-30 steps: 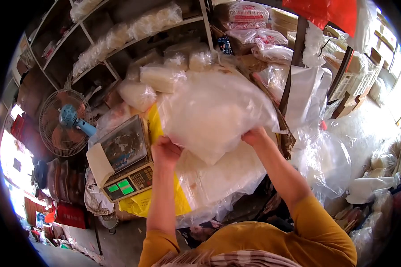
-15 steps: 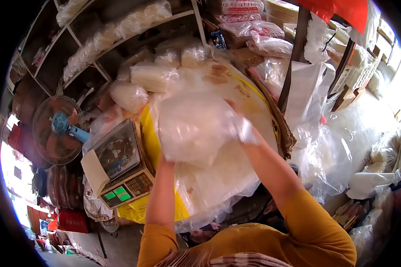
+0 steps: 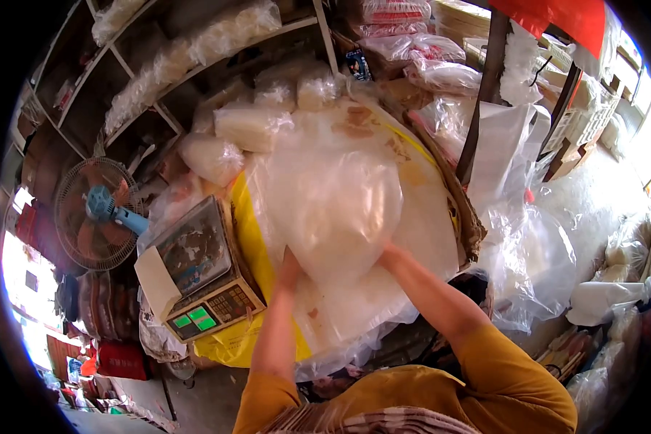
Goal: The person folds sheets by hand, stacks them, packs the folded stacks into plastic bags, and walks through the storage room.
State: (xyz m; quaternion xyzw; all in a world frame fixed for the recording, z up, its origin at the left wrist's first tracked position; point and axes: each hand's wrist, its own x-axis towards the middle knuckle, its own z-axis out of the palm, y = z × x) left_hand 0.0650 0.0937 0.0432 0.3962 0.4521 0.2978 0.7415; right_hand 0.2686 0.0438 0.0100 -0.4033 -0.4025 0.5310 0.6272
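A puffed-out clear plastic bag (image 3: 340, 199) with pale contents lies over the middle of the covered table (image 3: 427, 224). At its near left edge is my left hand (image 3: 291, 266), its fingers hidden behind the plastic. My right hand (image 3: 392, 254) grips the near right edge, its fingertips also covered by the bag. Both hands appear closed on the bag, one at each side. To the left of my left forearm stands a weighing scale (image 3: 195, 249) with a lit green display.
Filled clear bags (image 3: 253, 129) are piled at the table's back left, below shelves (image 3: 235, 47). A fan (image 3: 98, 210) stands left of the scale. Stacked packages (image 3: 412, 47) are behind, and a large sheet of clear plastic (image 3: 528, 253) hangs at the right.
The bag was blurred and held higher, with my right hand near its upper right. Now my right hand is lower and nearer me, and the bag lies more spread out.
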